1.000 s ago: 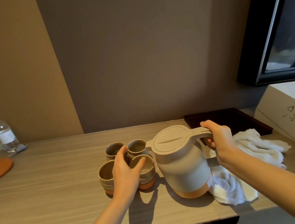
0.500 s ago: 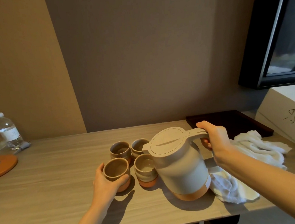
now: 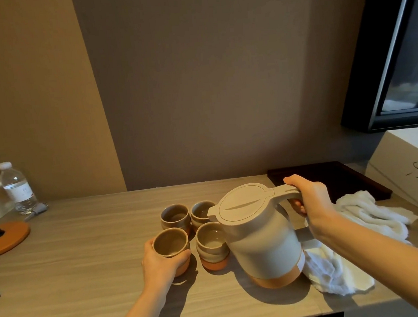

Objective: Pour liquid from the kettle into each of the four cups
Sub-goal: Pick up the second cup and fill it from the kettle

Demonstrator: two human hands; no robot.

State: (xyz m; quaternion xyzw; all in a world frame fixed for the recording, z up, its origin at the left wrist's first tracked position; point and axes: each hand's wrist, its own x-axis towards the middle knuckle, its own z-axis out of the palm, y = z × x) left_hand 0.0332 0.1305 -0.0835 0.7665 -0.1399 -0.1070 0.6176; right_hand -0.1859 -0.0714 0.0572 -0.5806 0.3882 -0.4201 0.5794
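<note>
Now | my left hand point(image 3: 161, 263) has moved to the front-left cup point(image 3: 171, 247), gripping it | right hand point(image 3: 310, 201) clasps kettle point(image 3: 261, 231) handle, right of cups | pour next, I judge.

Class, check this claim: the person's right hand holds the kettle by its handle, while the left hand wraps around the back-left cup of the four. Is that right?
Not quite. The left hand wraps around the front-left cup, the one nearest the person, not the back-left cup. The head view shows this. The rest stands: the right hand holds the kettle by its handle.
</note>
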